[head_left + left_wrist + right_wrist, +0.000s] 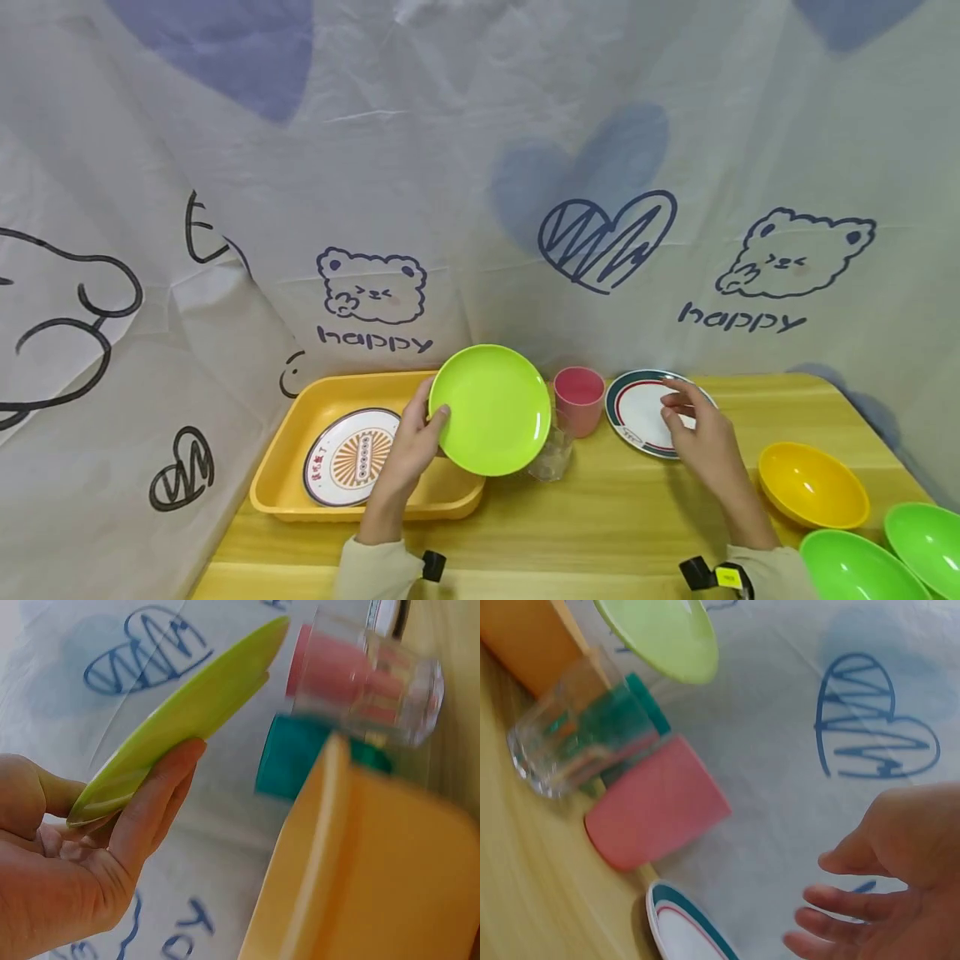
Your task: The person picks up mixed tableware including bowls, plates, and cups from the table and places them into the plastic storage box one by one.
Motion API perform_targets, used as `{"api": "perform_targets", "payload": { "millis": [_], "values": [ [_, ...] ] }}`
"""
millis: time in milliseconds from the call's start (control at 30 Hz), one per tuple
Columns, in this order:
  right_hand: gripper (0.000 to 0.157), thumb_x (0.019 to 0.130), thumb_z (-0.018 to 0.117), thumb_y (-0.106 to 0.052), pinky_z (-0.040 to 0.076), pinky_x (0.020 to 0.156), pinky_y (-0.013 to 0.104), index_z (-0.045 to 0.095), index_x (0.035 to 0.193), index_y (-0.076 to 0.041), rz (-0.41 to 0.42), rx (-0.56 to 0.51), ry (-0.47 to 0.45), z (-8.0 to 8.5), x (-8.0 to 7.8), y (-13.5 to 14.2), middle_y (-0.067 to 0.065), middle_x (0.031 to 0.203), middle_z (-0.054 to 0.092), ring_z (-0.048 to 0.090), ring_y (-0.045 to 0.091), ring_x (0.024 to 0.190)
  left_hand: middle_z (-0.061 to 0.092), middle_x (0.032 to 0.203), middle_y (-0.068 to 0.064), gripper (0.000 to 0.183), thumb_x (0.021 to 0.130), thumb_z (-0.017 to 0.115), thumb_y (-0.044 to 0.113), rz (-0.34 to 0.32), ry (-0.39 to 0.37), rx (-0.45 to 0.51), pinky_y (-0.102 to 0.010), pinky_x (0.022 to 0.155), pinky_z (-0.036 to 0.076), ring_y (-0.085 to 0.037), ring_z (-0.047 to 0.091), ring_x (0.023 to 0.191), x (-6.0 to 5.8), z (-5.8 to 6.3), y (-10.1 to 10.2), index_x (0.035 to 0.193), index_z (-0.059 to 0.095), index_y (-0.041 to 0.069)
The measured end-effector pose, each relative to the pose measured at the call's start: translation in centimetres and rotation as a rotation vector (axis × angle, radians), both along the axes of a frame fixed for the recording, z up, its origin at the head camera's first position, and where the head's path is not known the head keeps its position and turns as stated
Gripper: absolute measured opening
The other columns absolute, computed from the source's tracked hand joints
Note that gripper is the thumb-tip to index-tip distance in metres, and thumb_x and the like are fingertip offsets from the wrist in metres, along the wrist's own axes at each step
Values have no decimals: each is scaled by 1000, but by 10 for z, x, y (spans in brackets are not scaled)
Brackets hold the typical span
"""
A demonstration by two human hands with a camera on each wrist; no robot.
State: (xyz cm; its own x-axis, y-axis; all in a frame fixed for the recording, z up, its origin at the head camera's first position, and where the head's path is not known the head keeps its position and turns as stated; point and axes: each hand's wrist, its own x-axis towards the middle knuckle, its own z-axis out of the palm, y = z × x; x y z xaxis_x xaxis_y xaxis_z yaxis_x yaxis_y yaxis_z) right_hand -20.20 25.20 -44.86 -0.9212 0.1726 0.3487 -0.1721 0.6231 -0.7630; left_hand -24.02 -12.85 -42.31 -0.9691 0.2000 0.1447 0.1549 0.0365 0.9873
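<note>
A lime-green plate (pixel 491 410) is tilted up in my left hand (pixel 411 446), with the thumb on its face and the fingers behind. In the left wrist view the same green plate (pixel 180 720) shows edge-on, pinched by the left hand (pixel 97 855). My right hand (pixel 708 442) hovers over a white plate (pixel 637 408) with a dark green and red rim. Its fingers are loosely bent and hold nothing; the right wrist view shows the right hand (pixel 900 877) apart from everything.
A yellow tray (pixel 288 442) holds a white patterned plate (pixel 322 467). Behind the green plate stand a pink cup (pixel 579 408), a clear glass (pixel 551 458) and a teal cup (pixel 289 754). At the right are a yellow bowl (pixel 813 483) and green bowls (pixel 862 567).
</note>
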Motion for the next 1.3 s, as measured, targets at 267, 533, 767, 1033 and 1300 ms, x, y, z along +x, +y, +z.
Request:
{"api": "perform_targets", "payload": {
  "millis": [267,533,767,1033,1300],
  "values": [
    [56,99,59,-2,44,103,68,37,149,10,-24,60,-89,-13,-14,19,36,138,46,46,52,125,53,136,-31,49,108,38,-1,47,5,-77,-39,67,64,-29,71,82,-2,11,-55,156,36,7],
    [69,98,60,-7,31,109,74,23,152,15,-61,138,-252,-21,-22,36,44,147,28,32,59,131,60,124,-36,44,108,42,1,89,-2,-233,-41,68,64,-33,73,81,-8,20,-95,152,41,1],
    [77,96,62,-6,29,112,70,16,154,16,-83,121,-393,-26,-39,35,45,148,22,30,57,132,61,117,-39,43,107,42,-1,128,-7,-312,-39,64,64,-32,72,78,-4,21,-134,150,37,-6],
    [83,96,65,-11,31,113,69,13,152,20,-123,169,-508,-31,-48,40,48,144,21,31,59,128,56,119,-38,45,109,38,3,153,-58,-396,-40,61,63,-30,70,78,1,14,-165,153,31,-4],
    [82,95,66,-14,36,108,69,15,147,23,-123,182,-612,-33,-49,45,50,136,22,30,60,121,61,109,-33,53,111,35,6,155,-143,-413,-40,58,63,-28,71,76,4,5,-186,158,16,-6]
  ]
}}
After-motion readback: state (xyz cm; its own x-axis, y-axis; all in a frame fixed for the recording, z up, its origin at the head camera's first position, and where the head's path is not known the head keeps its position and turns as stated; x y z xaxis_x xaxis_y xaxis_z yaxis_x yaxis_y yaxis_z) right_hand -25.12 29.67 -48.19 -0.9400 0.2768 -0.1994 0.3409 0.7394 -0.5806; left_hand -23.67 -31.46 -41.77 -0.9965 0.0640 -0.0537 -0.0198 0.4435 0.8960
